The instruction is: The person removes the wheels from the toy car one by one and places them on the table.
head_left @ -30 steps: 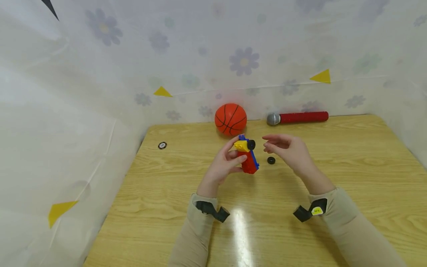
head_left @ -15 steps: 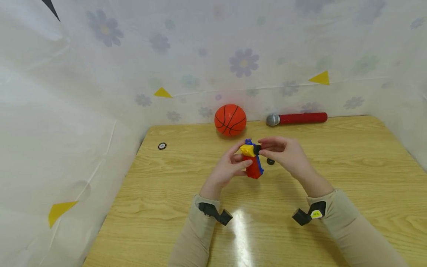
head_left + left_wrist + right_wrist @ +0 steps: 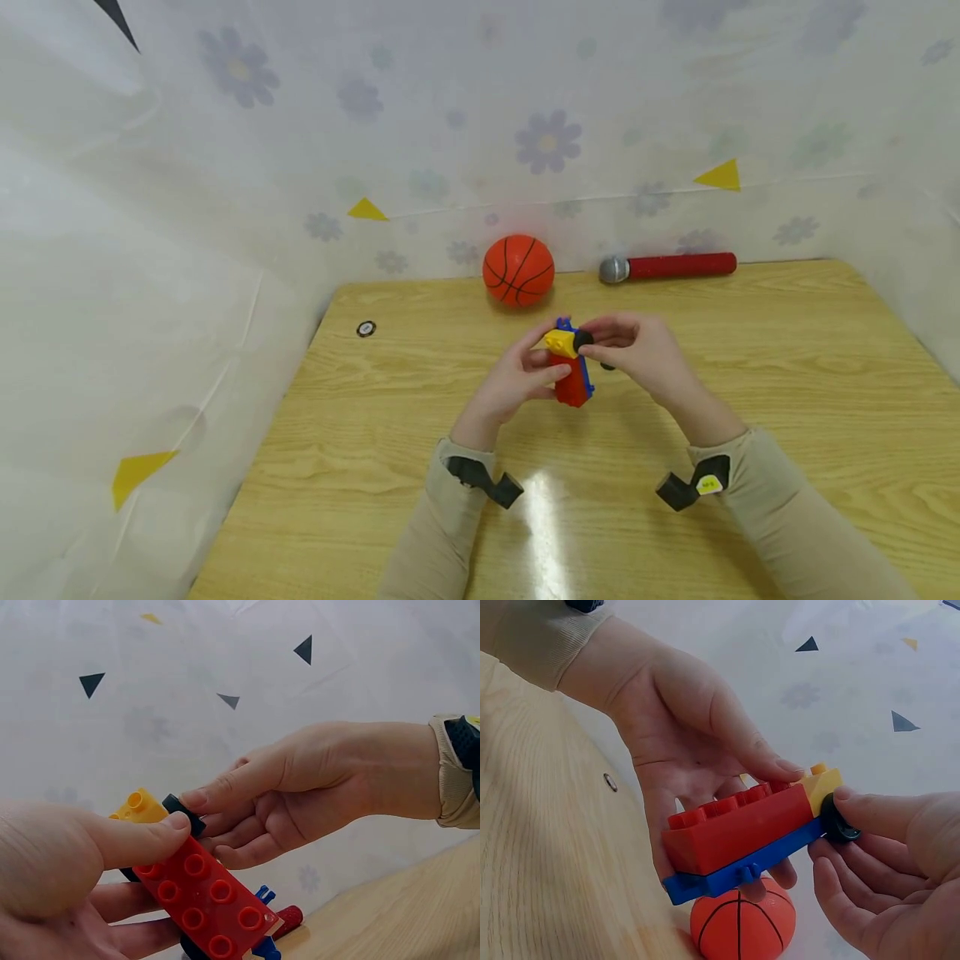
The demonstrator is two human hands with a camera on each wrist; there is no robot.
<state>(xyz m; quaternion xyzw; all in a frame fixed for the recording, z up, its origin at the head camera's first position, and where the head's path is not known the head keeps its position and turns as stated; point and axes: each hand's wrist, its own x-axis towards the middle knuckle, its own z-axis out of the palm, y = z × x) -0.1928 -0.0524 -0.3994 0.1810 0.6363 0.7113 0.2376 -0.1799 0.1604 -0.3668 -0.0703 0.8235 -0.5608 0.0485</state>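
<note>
Wood-grain table (image 3: 337, 467), flowered sheet (image 3: 450, 92) behind it. Your left hand (image 3: 510, 379) is clamped round the toy vehicle (image 3: 739, 838), thumb over the studded side, fingers underneath, holding it up off the table. Your right hand (image 3: 648, 354) pinches a black wheel (image 3: 841, 819) at the vehicle's side, by the yellow brick (image 3: 826, 789); can't tell if it's seated. Red brick (image 3: 202, 889) adjoins the yellow one, blue base (image 3: 769, 864) below. Mostly hidden by your right thumb, a dark round piece (image 3: 608, 367) lies on the table. Farther out: orange ball (image 3: 518, 271) and red-handled microphone (image 3: 675, 266) along the back edge, small disc (image 3: 366, 329) well apart, far left.
</note>
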